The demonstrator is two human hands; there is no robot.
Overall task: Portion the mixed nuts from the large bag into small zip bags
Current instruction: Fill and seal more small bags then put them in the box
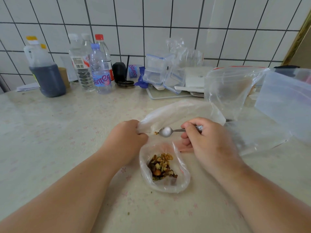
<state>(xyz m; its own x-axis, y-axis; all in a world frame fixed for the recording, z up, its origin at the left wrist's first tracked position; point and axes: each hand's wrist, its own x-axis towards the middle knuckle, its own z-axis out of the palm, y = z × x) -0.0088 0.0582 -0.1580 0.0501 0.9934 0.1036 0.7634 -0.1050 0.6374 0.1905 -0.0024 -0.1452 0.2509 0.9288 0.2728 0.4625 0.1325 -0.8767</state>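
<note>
The left hand (129, 137) grips the edge of a large translucent bag (178, 115), fingers curled round the plastic. The right hand (203, 138) pinches the handle of a metal spoon (166, 131), whose bowl lies between the two hands, just beside a few nuts (156, 133) at the bag's mouth. Below both hands, an open small zip bag (164, 167) rests on the tabletop (67, 132), holding a heap of mixed nuts (162, 166). Water bottles (99, 68) and a dark jug (45, 71) stand by the tiled wall.
</note>
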